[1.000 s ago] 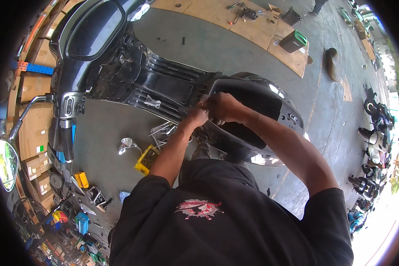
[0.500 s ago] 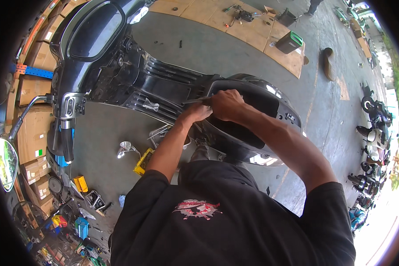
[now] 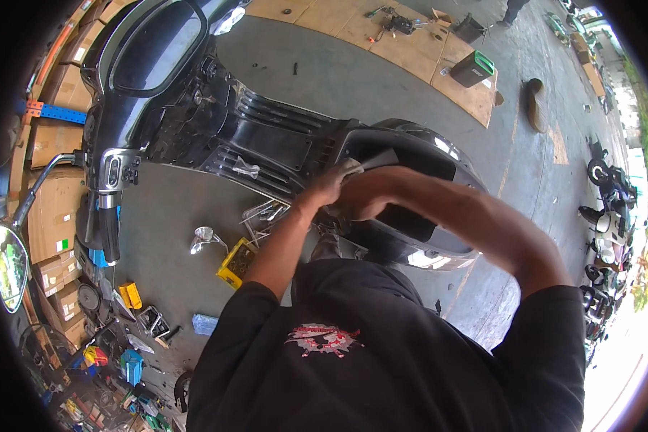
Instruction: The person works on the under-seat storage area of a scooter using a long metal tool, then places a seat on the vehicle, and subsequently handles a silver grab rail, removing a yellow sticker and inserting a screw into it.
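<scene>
left hand (image 3: pixel 329 189) gripping grey cloth (image 3: pixel 367 163) | right hand (image 3: pixel 358 200) closed beside it, on scooter (image 3: pixel 281 137)

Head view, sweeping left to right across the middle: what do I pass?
Round mirror → handlebar grip → yellow crate → left hand → right hand on the black scooter body → parked scooters.

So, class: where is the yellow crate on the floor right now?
In the head view, the yellow crate sits left of the left forearm, below the scooter.
</scene>
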The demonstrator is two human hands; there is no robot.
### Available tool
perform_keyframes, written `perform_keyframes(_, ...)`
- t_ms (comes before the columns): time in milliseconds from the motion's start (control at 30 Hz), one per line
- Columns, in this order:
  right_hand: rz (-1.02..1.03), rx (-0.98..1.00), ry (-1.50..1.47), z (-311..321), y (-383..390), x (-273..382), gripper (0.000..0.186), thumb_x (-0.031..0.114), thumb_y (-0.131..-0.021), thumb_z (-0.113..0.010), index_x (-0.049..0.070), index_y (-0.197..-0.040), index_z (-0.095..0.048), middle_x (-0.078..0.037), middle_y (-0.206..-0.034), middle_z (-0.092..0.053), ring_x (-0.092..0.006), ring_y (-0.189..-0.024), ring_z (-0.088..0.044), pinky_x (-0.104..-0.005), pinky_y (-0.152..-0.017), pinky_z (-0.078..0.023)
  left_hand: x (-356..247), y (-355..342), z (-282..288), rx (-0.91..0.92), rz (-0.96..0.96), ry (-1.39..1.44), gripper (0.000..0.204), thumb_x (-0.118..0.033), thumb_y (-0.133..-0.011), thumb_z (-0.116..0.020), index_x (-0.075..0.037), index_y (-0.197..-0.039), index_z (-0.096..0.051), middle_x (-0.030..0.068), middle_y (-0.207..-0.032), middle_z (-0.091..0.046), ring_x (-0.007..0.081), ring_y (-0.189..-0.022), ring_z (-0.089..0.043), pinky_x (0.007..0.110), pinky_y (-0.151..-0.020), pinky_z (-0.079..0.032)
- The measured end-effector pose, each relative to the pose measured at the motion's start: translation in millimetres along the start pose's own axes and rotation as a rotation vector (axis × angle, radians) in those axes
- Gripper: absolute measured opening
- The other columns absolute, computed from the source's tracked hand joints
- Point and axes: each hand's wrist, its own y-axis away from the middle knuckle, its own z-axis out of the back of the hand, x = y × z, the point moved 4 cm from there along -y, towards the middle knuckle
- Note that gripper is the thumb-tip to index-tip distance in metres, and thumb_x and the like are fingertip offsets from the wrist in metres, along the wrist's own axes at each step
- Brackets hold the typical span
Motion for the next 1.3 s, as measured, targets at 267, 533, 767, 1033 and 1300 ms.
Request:
perform_keyframes(267, -0.104, -0.076, 0.126, 31, 14, -29, 0.018, 0.018, -0.074, -0.065, 0.011, -0.089, -0.073, -0.01, -0.089, -0.07, -0.026, -0.088, -0.068, -0.0405, -0.067, -0.053, -4, 11, -3, -0.206, 0.115, -0.132, 0.027, -0.02, -0.091, -0.056, -0.006, -0.113, -0.057, 0.0179, -0.105, -0.063, 0.0355, -0.099, -0.059, 0.041, -0.084, -0.046)
perform_keyframes(533, -0.291, 0.203, 0.125, 45, 22, -12, 0.028, 0.014, -0.076, -0.058, 0.008, -0.1, -0.07, -0.015, -0.106, -0.067, -0.0281, -0.1, -0.064, -0.0407, -0.077, -0.052, 5, 11, -10, -0.116, 0.096, -0.042, 0.019, -0.012, -0.092, -0.052, -0.004, -0.109, -0.054, 0.0194, -0.101, -0.062, 0.0383, -0.098, -0.058, 0.042, -0.081, -0.045)
perform_keyframes(767, -0.237, 0.049, 0.228, 65, 17, -3, 0.028, 0.015, -0.078, -0.057, 0.007, -0.102, -0.069, -0.015, -0.107, -0.066, -0.0291, -0.101, -0.064, -0.0407, -0.081, -0.051, -4, 2, 11, -0.111, 0.113, -0.016, 0.016, -0.014, -0.091, -0.056, -0.003, -0.103, -0.057, 0.0161, -0.097, -0.063, 0.0322, -0.093, -0.06, 0.038, -0.079, -0.046)
perform_keyframes(1033, -0.289, 0.061, 0.132, 69, 15, -8, 0.027, 0.017, -0.078, -0.06, 0.006, -0.101, -0.068, -0.016, -0.102, -0.067, -0.0312, -0.098, -0.063, -0.0414, -0.084, -0.049, -21, 3, 14, -0.111, 0.084, -0.15, 0.019, -0.016, -0.093, -0.054, -0.005, -0.108, -0.059, 0.0152, -0.099, -0.066, 0.0301, -0.095, -0.063, 0.038, -0.079, -0.047)
perform_keyframes(1300, -0.028, -0.11, -0.002, 42, 14, 1, 0.02, 0.009, -0.077, -0.057, 0.004, -0.092, -0.069, -0.02, -0.096, -0.066, -0.0325, -0.094, -0.064, -0.0439, -0.081, -0.049, -24, 3, 24, -0.001, 0.363, -0.073, 0.02, -0.012, -0.088, -0.055, -0.006, -0.107, -0.061, 0.0146, -0.09, -0.068, 0.0308, -0.089, -0.066, 0.041, -0.073, -0.049)
